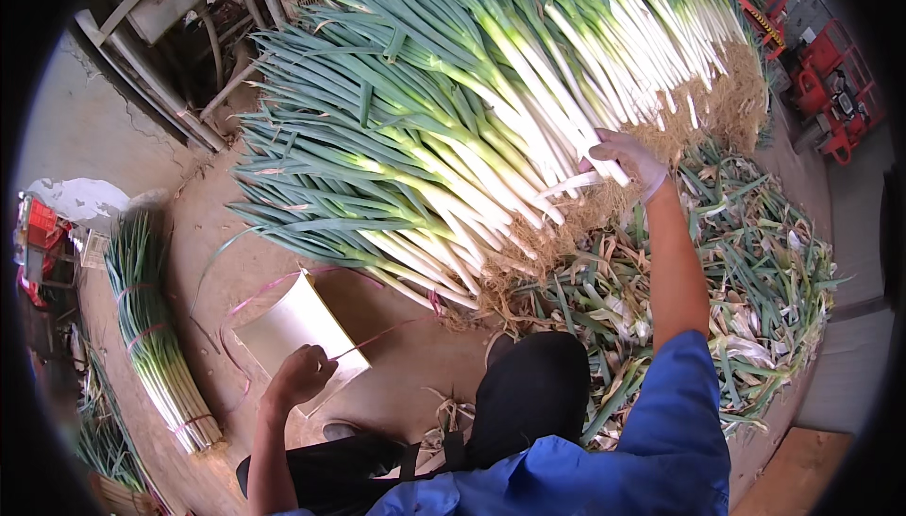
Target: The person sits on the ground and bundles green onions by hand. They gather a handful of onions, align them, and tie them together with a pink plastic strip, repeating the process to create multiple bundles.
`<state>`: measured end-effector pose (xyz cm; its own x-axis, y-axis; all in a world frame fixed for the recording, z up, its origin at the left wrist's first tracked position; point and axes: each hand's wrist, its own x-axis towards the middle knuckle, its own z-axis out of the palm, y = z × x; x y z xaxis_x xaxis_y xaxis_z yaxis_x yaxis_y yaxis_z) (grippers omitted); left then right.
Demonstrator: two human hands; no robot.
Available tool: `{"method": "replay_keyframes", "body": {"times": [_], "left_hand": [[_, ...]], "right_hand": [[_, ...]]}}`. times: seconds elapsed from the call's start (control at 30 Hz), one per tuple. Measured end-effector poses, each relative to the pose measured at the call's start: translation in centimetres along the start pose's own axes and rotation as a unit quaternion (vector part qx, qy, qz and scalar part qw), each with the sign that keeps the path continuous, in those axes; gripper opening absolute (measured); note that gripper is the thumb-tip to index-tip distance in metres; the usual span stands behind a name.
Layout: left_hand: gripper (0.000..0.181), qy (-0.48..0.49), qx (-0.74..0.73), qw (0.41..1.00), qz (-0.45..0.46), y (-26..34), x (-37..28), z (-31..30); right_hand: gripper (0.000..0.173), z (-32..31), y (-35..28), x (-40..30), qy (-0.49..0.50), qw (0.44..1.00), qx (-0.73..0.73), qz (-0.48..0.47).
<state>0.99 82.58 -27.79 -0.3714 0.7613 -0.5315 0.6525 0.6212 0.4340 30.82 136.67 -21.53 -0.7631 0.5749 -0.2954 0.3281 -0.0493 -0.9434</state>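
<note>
A wide pile of large green onions (pixel 453 141) lies before me, green tops to the upper left and rooted white ends toward me. My right hand (pixel 630 158), in a thin pale glove, closes around the white lower end of one stalk (pixel 559 91) over the pile's roots. A loose strip of pale outer leaf (pixel 570 183) lies just beside my fingers. My left hand (pixel 303 374) is pinched on a thin pink twine (pixel 382 335), which runs up to the pile's near edge. Under that hand is a white board (pixel 301 335) on the floor.
A tied green onion bundle (pixel 152 346) lies at left. Trimmed leaves and peelings (pixel 750 289) heap up to the right of my knee (pixel 534 388). A metal frame (pixel 148 84) stands at upper left, and red machinery (pixel 835 91) at upper right. More onions (pixel 106 438) show at lower left.
</note>
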Motion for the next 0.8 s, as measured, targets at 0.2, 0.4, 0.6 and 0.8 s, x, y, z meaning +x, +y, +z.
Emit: {"method": "replay_keyframes", "body": {"times": [0.2,0.4,0.6,0.8], "left_hand": [[0.031,0.009,-0.149,0.986,0.08,5.5,5.4,-1.4],[0.057,0.143,-0.324,0.921,0.16,17.3,15.9,-4.6],[0.067,0.19,-0.378,0.898,0.123,26.4,24.4,-5.2],[0.04,0.147,-0.463,0.868,0.105,28.8,26.3,-3.5]], "right_hand": [[0.05,7.1,0.1,-2.0,0.063,0.993,0.101,-0.028],[0.056,13.7,3.0,-0.8,-0.046,0.979,0.166,-0.108],[0.059,18.2,3.3,-1.4,-0.063,0.983,0.128,-0.113],[0.056,18.3,4.5,-2.8,-0.057,0.921,0.381,-0.058]]}}
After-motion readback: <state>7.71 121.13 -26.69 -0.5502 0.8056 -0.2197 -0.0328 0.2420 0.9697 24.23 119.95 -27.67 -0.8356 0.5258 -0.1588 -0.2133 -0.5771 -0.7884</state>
